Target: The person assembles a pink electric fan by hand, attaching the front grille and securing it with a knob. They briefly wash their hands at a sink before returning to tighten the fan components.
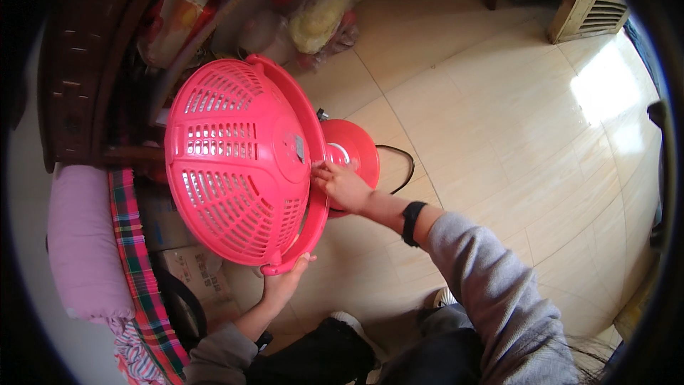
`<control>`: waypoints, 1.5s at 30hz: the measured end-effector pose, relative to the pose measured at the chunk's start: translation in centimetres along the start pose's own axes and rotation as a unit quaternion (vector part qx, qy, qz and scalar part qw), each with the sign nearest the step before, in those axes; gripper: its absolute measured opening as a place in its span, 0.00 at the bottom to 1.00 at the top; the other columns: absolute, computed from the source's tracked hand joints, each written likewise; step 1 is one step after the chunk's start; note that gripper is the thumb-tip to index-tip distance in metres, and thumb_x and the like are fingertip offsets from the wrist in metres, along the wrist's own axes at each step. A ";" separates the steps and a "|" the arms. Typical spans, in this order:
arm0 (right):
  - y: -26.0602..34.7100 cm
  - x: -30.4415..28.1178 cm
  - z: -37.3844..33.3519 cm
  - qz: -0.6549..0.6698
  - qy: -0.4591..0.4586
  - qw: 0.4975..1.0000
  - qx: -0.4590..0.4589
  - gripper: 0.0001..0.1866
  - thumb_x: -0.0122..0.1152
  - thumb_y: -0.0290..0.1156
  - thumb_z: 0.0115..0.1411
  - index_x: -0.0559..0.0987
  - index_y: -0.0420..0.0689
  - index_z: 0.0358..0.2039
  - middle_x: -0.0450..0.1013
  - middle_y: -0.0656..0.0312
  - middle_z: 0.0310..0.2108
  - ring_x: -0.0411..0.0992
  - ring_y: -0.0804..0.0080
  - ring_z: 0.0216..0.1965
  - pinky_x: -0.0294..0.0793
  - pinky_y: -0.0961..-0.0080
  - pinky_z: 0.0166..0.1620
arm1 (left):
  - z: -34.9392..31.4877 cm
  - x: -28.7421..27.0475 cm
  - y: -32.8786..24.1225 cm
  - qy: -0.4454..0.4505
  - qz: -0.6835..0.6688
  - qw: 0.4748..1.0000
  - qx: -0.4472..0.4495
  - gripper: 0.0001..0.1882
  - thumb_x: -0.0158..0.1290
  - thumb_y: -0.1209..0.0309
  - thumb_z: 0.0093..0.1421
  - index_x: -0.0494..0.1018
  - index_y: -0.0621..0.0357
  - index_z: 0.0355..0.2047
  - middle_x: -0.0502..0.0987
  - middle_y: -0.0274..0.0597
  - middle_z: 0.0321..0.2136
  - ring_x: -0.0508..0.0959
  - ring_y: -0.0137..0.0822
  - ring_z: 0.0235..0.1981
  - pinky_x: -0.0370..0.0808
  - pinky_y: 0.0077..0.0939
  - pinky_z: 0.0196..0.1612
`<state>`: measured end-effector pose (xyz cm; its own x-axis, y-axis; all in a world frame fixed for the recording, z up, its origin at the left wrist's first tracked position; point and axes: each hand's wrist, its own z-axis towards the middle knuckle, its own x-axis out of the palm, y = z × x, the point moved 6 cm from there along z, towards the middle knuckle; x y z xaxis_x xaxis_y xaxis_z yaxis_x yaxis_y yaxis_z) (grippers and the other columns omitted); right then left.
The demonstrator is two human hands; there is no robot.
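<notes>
A large round pink plastic basket [214, 135] with rows of slots is tipped on its side, its slotted bottom toward the upper left. My left hand [285, 281] grips its lower rim, with the thumb side up against the edge. At the basket's right edge is my right hand [342, 185], its fingers bent together against the rim; the fingertips are partly hidden. Just behind the rim stands a red round base [360, 157] with a pale ring, partly covered by the basket. A black cord [410, 167] curves out from it over the floor.
Dark wooden furniture [78, 93] stands at the left, with bagged goods [317, 21] beside it. Below lie a rolled lilac bundle [89, 242], plaid cloth [135, 249] and a cardboard box [196, 271]. Beige floor tiles [491, 128] spread to the right, toward a vented panel [602, 14].
</notes>
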<state>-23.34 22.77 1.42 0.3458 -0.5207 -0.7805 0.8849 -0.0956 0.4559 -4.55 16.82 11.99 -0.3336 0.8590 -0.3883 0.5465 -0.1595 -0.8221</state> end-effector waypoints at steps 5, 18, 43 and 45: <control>4.4 -2.9 -2.2 0.295 0.085 0.951 -0.027 0.16 0.61 0.24 0.53 0.82 0.44 0.43 0.80 0.58 0.39 0.73 0.61 0.49 0.77 0.61 0.38 | -0.1 0.4 0.1 -0.001 -0.009 1.000 0.012 0.23 0.54 0.80 0.65 0.62 0.68 0.59 0.71 0.46 0.53 0.78 0.36 0.47 0.83 0.37 0.49; -7.5 -3.3 5.0 0.041 -0.076 0.996 0.021 0.09 0.57 0.30 0.59 0.80 0.45 0.40 0.75 0.61 0.46 0.68 0.60 0.52 0.71 0.56 0.52 | -0.4 0.5 -0.2 0.009 0.000 1.000 0.018 0.18 0.53 0.81 0.65 0.66 0.68 0.55 0.74 0.43 0.47 0.79 0.33 0.44 0.84 0.36 0.48; 3.0 -10.0 -10.3 0.114 -0.139 0.960 0.213 0.29 0.75 0.42 0.45 0.76 0.52 0.49 0.70 0.57 0.43 0.76 0.54 0.34 0.78 0.61 0.38 | 3.2 1.4 -3.9 0.366 0.257 0.892 -0.056 0.31 0.56 0.61 0.66 0.64 0.65 0.64 0.76 0.42 0.55 0.79 0.29 0.47 0.76 0.27 0.51; 0.2 -10.9 -11.1 0.122 -0.108 0.948 0.274 0.30 0.76 0.39 0.48 0.73 0.45 0.49 0.69 0.49 0.51 0.78 0.53 0.43 0.79 0.63 0.43 | 4.7 -0.3 -2.8 0.367 0.198 0.899 -0.135 0.30 0.55 0.60 0.68 0.65 0.66 0.63 0.77 0.41 0.53 0.79 0.28 0.47 0.76 0.24 0.49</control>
<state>-23.49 37.89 5.25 0.3959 -0.7398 -0.5441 0.4706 -0.3454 0.8120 -9.56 14.70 12.46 0.4715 0.8660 -0.1667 0.7106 -0.4850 -0.5097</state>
